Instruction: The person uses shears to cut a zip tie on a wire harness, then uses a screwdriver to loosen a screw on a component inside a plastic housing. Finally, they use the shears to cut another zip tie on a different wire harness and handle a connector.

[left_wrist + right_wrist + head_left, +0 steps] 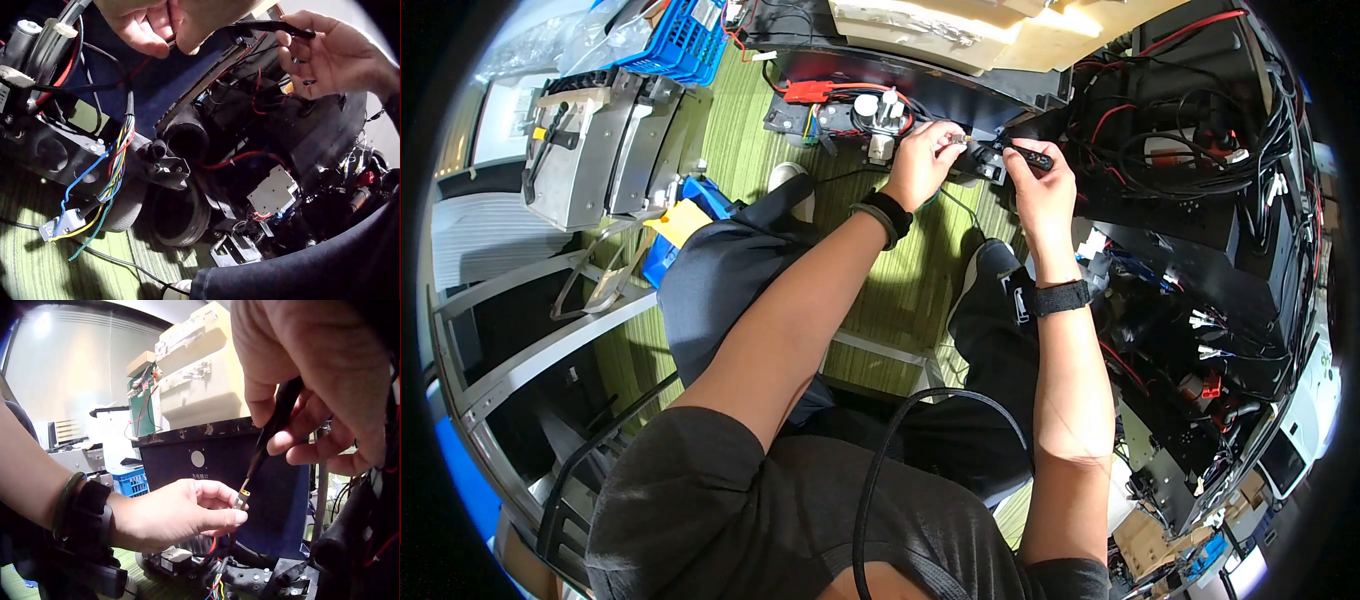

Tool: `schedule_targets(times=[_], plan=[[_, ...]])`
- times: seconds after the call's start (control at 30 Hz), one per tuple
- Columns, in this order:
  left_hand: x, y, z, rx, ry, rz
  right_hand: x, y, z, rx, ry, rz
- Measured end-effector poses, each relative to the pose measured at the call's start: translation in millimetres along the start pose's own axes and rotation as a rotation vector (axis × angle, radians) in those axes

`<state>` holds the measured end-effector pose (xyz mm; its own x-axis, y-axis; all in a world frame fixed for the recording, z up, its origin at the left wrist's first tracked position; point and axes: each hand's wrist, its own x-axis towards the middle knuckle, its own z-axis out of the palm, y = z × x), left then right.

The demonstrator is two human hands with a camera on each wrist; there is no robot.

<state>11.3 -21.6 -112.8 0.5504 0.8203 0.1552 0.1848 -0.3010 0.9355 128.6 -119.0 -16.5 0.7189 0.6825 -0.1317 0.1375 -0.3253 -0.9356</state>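
Note:
My left hand (922, 165) pinches a small metal-coloured connector (242, 499) between thumb and fingers, its yellow-edged end facing up. My right hand (1043, 195) holds a black, slim tool (275, 425) with fingers curled around it; its thin tip meets or nearly meets the connector in the right wrist view. In the left wrist view, the left hand (169, 25) is at the top and the right hand (340, 56) grips the black tool's end. Below the hands hangs a bundle of coloured wires (119, 156), by a grey-white plug (62, 225).
A dark blue panel (212, 481) stands behind the hands, with cream-coloured blocks (200, 369) above it. Black cables (1190, 180) and equipment lie at the right. A blue crate (683, 45) sits at upper left, over green flooring (735, 130).

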Motion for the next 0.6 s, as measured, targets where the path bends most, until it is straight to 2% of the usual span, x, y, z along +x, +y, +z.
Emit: schedule_targets(times=[0.6], plan=[[-1.1,0.5,0.9,0.016,0.017,-0.001,0.6,1.8,0.2,-0.017,-0.002,0.007]])
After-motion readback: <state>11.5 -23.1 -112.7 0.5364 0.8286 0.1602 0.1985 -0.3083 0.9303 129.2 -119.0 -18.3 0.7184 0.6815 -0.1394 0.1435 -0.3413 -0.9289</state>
